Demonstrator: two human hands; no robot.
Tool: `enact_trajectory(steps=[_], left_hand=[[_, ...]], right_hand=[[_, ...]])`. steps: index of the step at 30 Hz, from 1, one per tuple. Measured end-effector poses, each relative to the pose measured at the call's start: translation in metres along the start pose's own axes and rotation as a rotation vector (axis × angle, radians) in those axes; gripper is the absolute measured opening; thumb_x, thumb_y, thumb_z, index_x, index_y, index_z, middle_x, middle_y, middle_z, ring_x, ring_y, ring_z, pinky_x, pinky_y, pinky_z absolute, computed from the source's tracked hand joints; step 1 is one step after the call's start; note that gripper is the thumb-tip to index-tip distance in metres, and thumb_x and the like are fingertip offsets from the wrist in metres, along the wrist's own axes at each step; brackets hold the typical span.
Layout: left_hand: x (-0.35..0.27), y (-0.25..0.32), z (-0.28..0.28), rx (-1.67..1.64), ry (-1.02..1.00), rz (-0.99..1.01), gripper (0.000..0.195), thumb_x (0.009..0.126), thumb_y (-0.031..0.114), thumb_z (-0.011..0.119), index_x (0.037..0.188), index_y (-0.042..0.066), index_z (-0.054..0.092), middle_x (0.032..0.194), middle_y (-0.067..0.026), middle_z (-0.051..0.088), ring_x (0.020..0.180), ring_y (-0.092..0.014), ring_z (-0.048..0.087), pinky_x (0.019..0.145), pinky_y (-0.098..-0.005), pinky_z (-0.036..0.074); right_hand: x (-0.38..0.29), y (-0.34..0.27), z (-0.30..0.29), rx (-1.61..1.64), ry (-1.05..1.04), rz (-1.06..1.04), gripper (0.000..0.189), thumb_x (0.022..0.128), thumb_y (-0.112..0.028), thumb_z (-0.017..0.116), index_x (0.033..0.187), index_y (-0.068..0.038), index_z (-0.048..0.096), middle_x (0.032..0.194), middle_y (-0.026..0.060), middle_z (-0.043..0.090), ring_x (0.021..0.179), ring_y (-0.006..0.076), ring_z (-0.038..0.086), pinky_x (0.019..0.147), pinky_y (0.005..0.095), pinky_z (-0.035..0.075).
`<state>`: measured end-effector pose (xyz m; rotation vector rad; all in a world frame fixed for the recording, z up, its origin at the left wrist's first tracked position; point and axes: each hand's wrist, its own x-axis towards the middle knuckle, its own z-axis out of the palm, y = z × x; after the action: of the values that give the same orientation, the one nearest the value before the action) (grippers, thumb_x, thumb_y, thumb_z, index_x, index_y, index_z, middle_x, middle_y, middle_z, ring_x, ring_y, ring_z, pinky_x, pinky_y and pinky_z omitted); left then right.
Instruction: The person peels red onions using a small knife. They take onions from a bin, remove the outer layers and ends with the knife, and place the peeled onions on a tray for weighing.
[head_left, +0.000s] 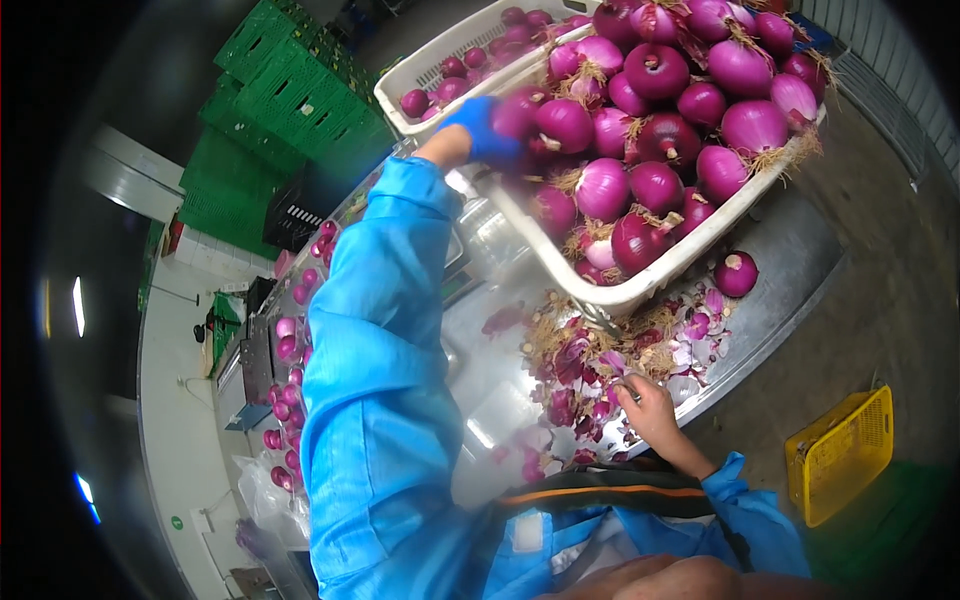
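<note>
My left hand (484, 135), in a blue glove, is at the near left corner of a heaped white plastic crate (607, 296). Its fingers are around a red onion (516, 114); both are blurred. Many red onions with dry roots fill this crate. Bare, my right hand (651, 412) is low over the metal table (480, 330), closed around a small metal tool (632, 390) whose working end is hidden. Beside it lie onion skins and root trimmings (570, 360). One trimmed red onion (736, 274) rests on the table right of the crate.
Another white crate (397, 112) with red onions stands behind. Green crates (300, 97) are stacked at the upper left. Bagged onions (289, 345) line the left side, near a clear plastic bag (266, 491). A yellow basket (844, 457) is on the floor at right.
</note>
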<state>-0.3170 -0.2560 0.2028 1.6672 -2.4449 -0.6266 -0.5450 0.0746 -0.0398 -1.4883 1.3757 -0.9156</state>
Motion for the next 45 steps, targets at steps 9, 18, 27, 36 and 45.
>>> enact_trajectory(steps=[9,18,27,36,45], left_hand=[[-0.152,-0.005,0.050,-1.421,-0.040,0.156,0.058,0.090,0.023,0.062,0.140,0.002,0.041,0.122,-0.0113,0.060,0.112,-0.022,0.059,0.098,-0.0359,0.048],[-0.252,0.028,0.143,-1.477,-0.054,-0.005,0.065,0.086,0.025,0.065,0.141,0.001,0.040,0.135,-0.0108,0.052,0.122,-0.022,0.052,0.105,-0.0356,0.040],[-0.284,0.034,0.172,-1.450,-0.003,-0.125,0.063,0.080,0.026,0.074,0.131,0.000,0.049,0.125,-0.0100,0.060,0.116,-0.021,0.057,0.100,-0.0358,0.045],[-0.288,0.015,0.182,-1.373,0.048,-0.062,0.067,0.077,0.020,0.077,0.132,-0.002,0.045,0.118,-0.0118,0.061,0.109,-0.021,0.060,0.094,-0.0354,0.049],[-0.275,0.021,0.188,-0.308,0.275,0.470,0.094,0.064,0.033,0.088,0.138,0.004,0.039,0.140,-0.0173,0.045,0.126,-0.032,0.047,0.106,-0.0451,0.038]], right_hand=[[0.024,-0.074,-0.015,-0.095,0.213,-0.401,0.021,0.085,-0.012,0.061,0.104,-0.004,0.065,0.095,0.0145,0.065,0.083,0.0331,0.064,0.071,0.0415,0.049],[0.033,-0.138,-0.018,-0.645,0.231,-0.667,0.035,0.064,-0.006,0.073,0.097,-0.009,0.061,0.081,0.0063,0.055,0.075,0.0235,0.061,0.060,0.0357,0.049],[0.009,-0.100,0.002,-0.731,0.221,-0.592,0.044,0.065,-0.010,0.073,0.108,-0.009,0.063,0.078,0.0059,0.055,0.070,0.0224,0.060,0.058,0.0352,0.049],[-0.017,-0.068,-0.001,-0.645,0.262,-0.370,0.047,0.068,-0.008,0.071,0.114,-0.010,0.063,0.099,0.0094,0.067,0.083,0.0273,0.066,0.069,0.0349,0.053],[0.004,-0.050,0.016,0.639,-0.165,0.188,0.058,0.098,-0.047,0.049,0.131,0.001,0.049,0.118,0.0122,0.062,0.109,0.0190,0.058,0.097,0.0340,0.043]])
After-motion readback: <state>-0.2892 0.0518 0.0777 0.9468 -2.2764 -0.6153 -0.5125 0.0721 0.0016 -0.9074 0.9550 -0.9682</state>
